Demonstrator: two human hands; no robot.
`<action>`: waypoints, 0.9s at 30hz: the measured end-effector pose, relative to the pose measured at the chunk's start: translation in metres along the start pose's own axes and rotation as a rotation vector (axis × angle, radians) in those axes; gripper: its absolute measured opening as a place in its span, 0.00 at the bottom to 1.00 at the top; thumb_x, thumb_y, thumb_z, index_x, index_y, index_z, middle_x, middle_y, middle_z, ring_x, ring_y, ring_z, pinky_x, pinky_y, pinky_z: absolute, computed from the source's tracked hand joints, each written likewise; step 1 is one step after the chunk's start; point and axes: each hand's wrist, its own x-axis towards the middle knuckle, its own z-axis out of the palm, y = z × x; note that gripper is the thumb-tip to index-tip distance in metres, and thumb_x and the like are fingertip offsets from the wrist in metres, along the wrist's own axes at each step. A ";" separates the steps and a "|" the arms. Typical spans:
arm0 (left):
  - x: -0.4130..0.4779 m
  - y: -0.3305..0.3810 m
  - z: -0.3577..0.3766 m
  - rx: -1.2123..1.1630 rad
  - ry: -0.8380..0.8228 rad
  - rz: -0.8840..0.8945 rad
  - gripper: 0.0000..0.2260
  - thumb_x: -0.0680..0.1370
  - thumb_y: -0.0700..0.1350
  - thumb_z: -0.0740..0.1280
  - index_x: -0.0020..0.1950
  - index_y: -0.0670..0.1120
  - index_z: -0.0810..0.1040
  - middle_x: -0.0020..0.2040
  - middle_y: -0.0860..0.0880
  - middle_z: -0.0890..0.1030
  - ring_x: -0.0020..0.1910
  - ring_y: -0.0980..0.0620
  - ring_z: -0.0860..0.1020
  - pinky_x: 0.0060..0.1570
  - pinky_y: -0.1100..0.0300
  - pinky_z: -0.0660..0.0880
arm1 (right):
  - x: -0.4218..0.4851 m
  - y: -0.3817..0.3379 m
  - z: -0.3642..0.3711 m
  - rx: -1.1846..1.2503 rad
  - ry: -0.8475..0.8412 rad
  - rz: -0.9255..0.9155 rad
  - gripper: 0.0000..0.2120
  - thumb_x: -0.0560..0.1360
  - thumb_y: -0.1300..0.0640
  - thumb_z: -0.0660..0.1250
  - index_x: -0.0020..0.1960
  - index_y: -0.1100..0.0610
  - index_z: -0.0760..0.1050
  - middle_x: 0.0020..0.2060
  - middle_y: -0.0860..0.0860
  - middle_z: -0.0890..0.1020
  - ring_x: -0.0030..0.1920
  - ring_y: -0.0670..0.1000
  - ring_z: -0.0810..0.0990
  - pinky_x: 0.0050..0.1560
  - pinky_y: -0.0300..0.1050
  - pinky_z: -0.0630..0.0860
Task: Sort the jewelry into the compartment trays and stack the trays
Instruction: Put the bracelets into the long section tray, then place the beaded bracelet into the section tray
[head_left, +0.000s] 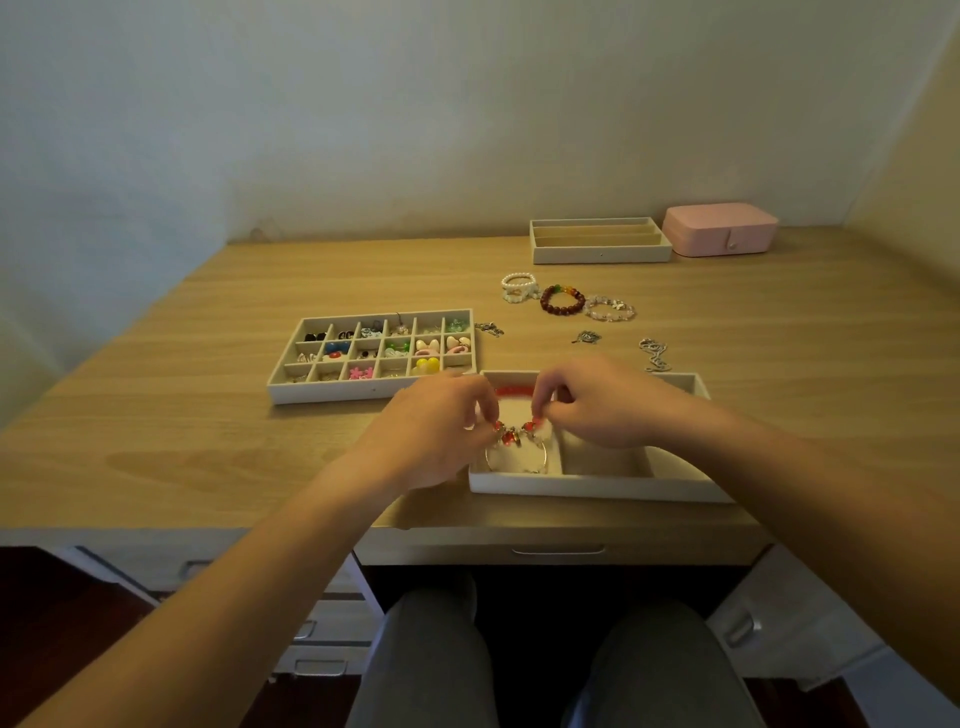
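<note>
Head view: the left hand and the right hand each pinch the red-beaded charm bracelet. Its silver loop hangs into the near-left compartment of the white tray on the surface.

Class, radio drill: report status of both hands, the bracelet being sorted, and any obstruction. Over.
Left hand and right hand both pinching thin silver bangle with red beads. Bangle over near-left compartment of white divided tray. Nothing in way.

Single head-worn view, looking forward and down, close over wooden desk, wide-angle
</note>
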 end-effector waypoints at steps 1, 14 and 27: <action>0.001 0.000 0.002 -0.023 -0.016 -0.016 0.03 0.78 0.47 0.67 0.50 0.53 0.79 0.43 0.57 0.76 0.46 0.53 0.75 0.42 0.57 0.70 | 0.002 0.004 0.000 -0.011 0.050 0.034 0.10 0.80 0.56 0.63 0.52 0.48 0.83 0.42 0.39 0.77 0.40 0.41 0.74 0.40 0.42 0.72; 0.082 0.012 -0.012 0.038 -0.109 -0.041 0.05 0.77 0.53 0.67 0.48 0.55 0.81 0.44 0.55 0.80 0.45 0.51 0.78 0.46 0.54 0.77 | 0.053 0.080 -0.035 0.099 0.256 0.280 0.12 0.81 0.59 0.65 0.62 0.53 0.80 0.57 0.50 0.81 0.56 0.50 0.78 0.57 0.49 0.77; 0.186 0.005 0.028 -0.443 0.135 -0.105 0.04 0.76 0.46 0.69 0.41 0.52 0.81 0.35 0.54 0.79 0.38 0.53 0.77 0.37 0.59 0.70 | 0.157 0.092 -0.019 0.025 0.199 0.362 0.04 0.76 0.59 0.71 0.50 0.55 0.83 0.41 0.52 0.83 0.43 0.53 0.82 0.50 0.54 0.83</action>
